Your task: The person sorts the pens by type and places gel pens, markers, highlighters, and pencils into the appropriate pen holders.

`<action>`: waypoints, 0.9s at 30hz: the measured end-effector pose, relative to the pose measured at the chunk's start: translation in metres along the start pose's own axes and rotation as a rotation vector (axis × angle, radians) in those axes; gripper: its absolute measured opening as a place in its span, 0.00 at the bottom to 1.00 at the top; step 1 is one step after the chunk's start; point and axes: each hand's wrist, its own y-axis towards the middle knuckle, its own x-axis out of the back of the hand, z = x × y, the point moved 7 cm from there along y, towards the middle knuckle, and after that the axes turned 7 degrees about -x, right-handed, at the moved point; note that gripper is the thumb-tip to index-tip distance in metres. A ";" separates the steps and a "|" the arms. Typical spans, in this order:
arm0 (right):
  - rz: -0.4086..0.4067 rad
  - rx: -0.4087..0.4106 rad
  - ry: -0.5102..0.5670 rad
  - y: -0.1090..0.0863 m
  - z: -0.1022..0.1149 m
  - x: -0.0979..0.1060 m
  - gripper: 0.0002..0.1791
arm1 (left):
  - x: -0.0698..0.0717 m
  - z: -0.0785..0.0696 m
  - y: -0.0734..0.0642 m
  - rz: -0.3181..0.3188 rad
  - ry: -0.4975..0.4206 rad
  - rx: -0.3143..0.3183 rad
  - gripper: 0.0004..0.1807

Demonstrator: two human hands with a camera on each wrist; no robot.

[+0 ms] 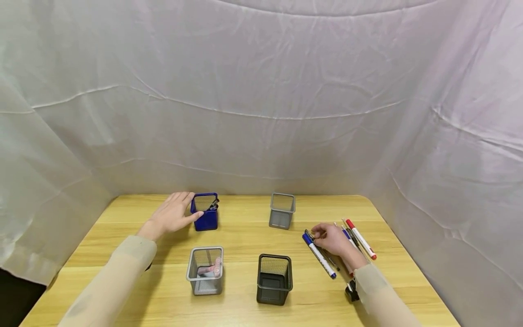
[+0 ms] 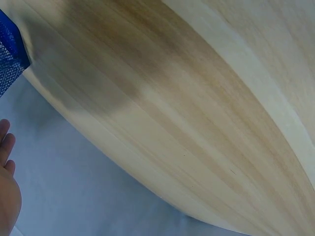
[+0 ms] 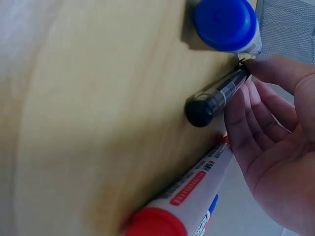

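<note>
two pale sleeves (image 1: 114, 277) come nearest, left and right of the black mesh cup (image 1: 271, 297), both cut off by the bottom edge. four mesh cups stand on the wooden table (image 1: 237, 313): the black one, a near silver cup (image 1: 206, 287) to its left, a far silver cup (image 1: 280, 219) behind it, and a blue cup (image 1: 206, 222) beyond it to the left.

right of the black cup, the right hand (image 1: 333, 238) pinches one black pen (image 3: 211, 105) near its clip end (whether the pen is lifted or lies on the wood, i cannot tell). one blue-capped marker (image 1: 318, 255) lies between that hand and the black cup; farther right are one red-capped marker (image 1: 361, 240) and at least two slim pens (image 1: 352, 238), partly covered by the hand. a dark object (image 1: 351, 292) sits half under the sleeve, too hidden to name.

beyond the black cup to the left, the left hand (image 1: 173, 215) has its fingers extended beside the blue cup, thumb across its front, grasping nothing visibly. dark pen ends (image 1: 214, 205) show at that cup's rim and pink things (image 1: 218, 268) inside the near silver one (neither lot can be counted).
</note>
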 end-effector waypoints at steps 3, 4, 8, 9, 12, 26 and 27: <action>0.016 -0.014 0.002 0.000 -0.001 0.000 0.17 | -0.001 0.000 0.001 0.001 0.004 0.000 0.52; 0.020 -0.013 -0.001 0.000 -0.001 0.000 0.16 | -0.001 0.000 0.001 0.001 0.004 0.000 0.52; 0.032 -0.003 -0.006 -0.001 0.000 -0.001 0.15 | -0.002 -0.001 0.001 0.002 0.005 0.001 0.52; 0.035 -0.003 -0.002 -0.001 0.001 -0.001 0.15 | -0.002 -0.001 0.001 0.002 0.004 0.002 0.52; 0.037 0.009 -0.005 -0.001 0.003 0.000 0.16 | -0.002 -0.001 0.001 0.001 0.006 0.002 0.52; -0.006 0.008 -0.046 -0.004 0.014 0.009 0.21 | -0.001 0.000 -0.001 -0.016 -0.009 0.003 0.51; -0.012 0.012 -0.048 -0.005 0.015 0.010 0.21 | -0.001 0.000 -0.001 -0.016 -0.009 0.004 0.51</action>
